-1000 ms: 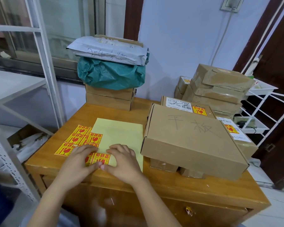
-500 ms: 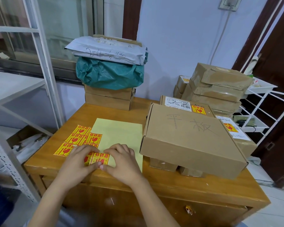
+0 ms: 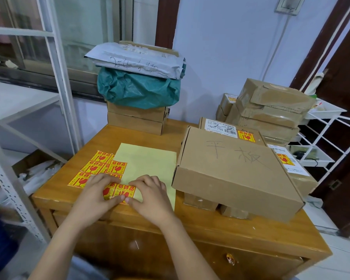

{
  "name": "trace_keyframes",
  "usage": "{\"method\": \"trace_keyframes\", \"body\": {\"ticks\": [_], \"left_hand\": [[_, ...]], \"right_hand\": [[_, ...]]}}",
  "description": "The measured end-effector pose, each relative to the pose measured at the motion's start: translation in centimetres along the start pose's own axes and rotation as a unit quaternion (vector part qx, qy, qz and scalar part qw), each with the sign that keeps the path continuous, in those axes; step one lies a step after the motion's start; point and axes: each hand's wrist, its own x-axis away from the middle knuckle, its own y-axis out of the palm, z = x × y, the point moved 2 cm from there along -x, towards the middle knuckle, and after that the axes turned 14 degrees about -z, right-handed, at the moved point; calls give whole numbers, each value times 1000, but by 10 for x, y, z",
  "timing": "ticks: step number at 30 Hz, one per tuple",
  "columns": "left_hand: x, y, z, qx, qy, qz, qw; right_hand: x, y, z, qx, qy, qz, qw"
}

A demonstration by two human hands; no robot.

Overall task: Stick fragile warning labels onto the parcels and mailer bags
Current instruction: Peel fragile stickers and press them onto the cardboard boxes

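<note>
Here the left hand and right hand pinch a fragile label between their fingertips.

Orange-brown wooden desk with brass drawer knob on its front. Left of desk: white perforated metal shelving frame, glazed window behind. Right of desk: white wire rack, dark brown wooden door beyond. Above desk, high on pale wall: white socket with cable hanging.
</note>
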Motion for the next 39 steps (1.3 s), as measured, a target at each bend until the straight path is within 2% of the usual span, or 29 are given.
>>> {"method": "trace_keyframes", "body": {"ticks": [17, 26, 32, 39], "left_hand": [[-4, -1, -4, -24, 2, -27, 999], [-3, 0, -3, -21, 9, -16, 1000], [1, -1, -4, 23, 39, 3, 999], [6, -9, -11, 118, 65, 70, 988]], "right_hand": [[-1, 1, 1, 15, -1, -8, 1000], [-1, 2, 0, 35, -9, 2, 999], [0, 1, 1, 28, -5, -7, 1000], [0, 0, 1, 8, 14, -14, 1000]]}}
